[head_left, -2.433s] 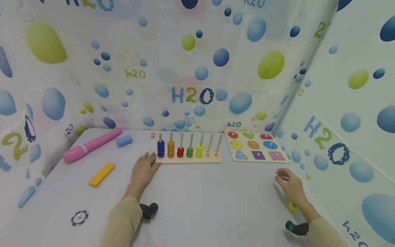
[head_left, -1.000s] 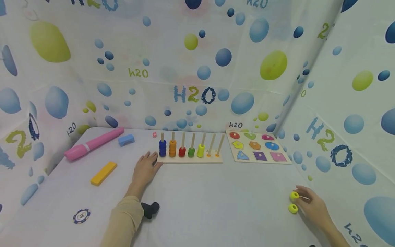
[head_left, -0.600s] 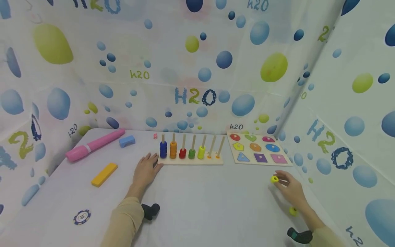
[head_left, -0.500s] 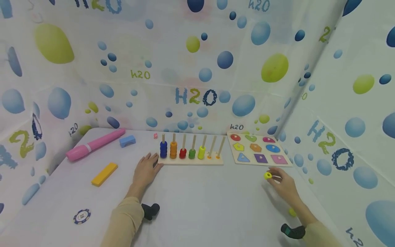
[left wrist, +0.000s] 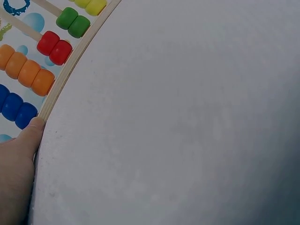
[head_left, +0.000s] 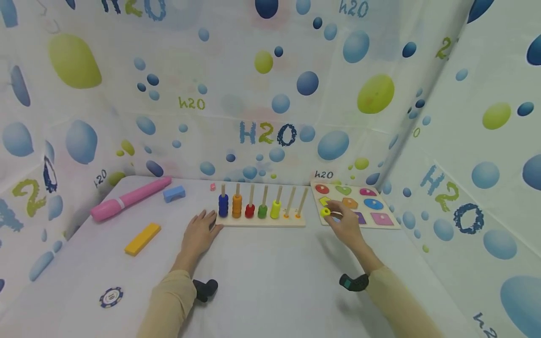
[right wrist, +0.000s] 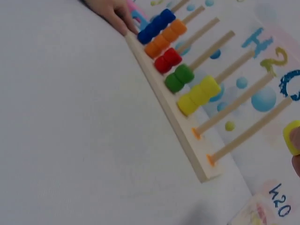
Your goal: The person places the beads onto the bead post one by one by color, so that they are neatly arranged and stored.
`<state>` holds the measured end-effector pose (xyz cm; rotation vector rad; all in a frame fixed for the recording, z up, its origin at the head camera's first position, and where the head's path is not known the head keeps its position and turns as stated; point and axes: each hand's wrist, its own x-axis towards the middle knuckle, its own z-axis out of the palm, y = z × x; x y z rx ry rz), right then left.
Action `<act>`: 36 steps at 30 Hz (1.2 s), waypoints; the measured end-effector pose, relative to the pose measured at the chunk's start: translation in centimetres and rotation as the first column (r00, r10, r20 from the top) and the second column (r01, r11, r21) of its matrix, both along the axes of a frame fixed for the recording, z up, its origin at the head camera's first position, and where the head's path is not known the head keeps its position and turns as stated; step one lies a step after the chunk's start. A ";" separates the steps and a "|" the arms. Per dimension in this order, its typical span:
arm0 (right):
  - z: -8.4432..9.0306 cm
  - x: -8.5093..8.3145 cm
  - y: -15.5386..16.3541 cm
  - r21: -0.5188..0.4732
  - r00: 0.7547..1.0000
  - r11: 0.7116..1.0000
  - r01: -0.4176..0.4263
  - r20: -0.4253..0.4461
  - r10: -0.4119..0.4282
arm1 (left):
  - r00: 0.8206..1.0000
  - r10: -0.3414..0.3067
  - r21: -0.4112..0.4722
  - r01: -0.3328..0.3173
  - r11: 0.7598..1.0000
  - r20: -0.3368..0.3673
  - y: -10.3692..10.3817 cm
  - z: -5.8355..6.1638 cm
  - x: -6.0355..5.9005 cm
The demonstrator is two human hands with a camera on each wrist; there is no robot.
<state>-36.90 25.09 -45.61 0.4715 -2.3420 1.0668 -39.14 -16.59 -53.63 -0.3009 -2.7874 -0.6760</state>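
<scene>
Pinching a yellow ring (head_left: 325,212), right hand (head_left: 347,224) is hovering right of the peg rack (head_left: 260,220); left hand (head_left: 197,234) is lying flat, and only its wrist view shows the thumb touching the rack's end.

The peg rack (head_left: 259,219) stood at the back middle of the worktop (head_left: 270,277), with the shape puzzle board (head_left: 382,224) just to its right. The left hand (head_left: 197,234) rested at the rack's left end. The right hand (head_left: 346,223) held a ring (head_left: 325,212) between rack and board. A marker (head_left: 127,199), a small block (head_left: 174,193), a flat bar (head_left: 141,238) and a chip (head_left: 110,297) lay at left.
</scene>
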 end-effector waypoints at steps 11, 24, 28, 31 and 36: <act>2.6 -3.6 -7.4 -0.039 0.993 0.996 -0.079 -0.088 0.075 | 1.000 0.002 0.010 -0.003 1.000 0.019 -0.1 -0.1 0.0; 4.0 -5.4 -12.1 0.032 0.999 0.999 -0.027 -0.034 0.028 | 1.000 -0.011 0.024 0.011 1.000 -0.007 0.1 -0.3 -0.2; 3.9 -5.6 -12.3 0.046 0.998 0.999 -0.024 -0.051 0.026 | 1.000 -0.005 0.025 0.005 1.000 -0.009 0.2 -0.6 -0.2; 3.9 -5.6 -12.4 0.045 0.997 0.999 -0.027 -0.066 0.030 | 1.000 0.000 0.025 0.000 1.000 -0.012 0.2 -0.7 -0.3; 4.2 -5.5 -12.6 0.039 0.996 0.999 -0.027 -0.082 0.030 | 1.000 0.005 0.021 -0.005 1.000 -0.019 0.0 -0.5 -0.3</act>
